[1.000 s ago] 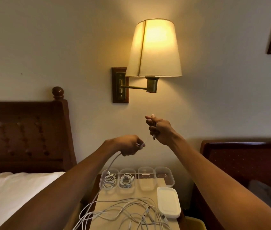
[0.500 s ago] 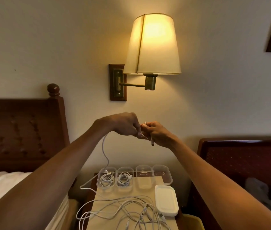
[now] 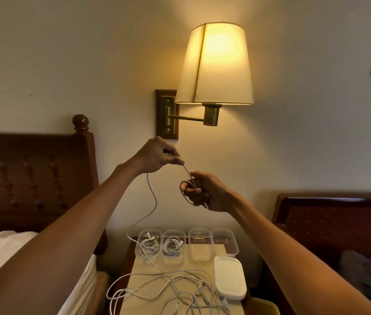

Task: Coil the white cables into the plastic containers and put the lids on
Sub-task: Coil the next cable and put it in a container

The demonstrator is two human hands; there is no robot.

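Cable [image 3: 155, 208], thin and white, trails down from the left hand [image 3: 157, 156], which pinches it. The right hand [image 3: 205, 193] grips its small coiled loop.

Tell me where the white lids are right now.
Head view: the white lids sit at the right edge of the nightstand, in front of the rightmost container, beside the loose cables.

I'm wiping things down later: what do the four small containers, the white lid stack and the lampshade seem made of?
Containers: clear glossy plastic; coiled cables and the tabletop show through the walls. Lid stack: opaque white plastic, probably, smooth with rounded corners. Lampshade: likely fabric or paper; light glows through it and a vertical seam shows.
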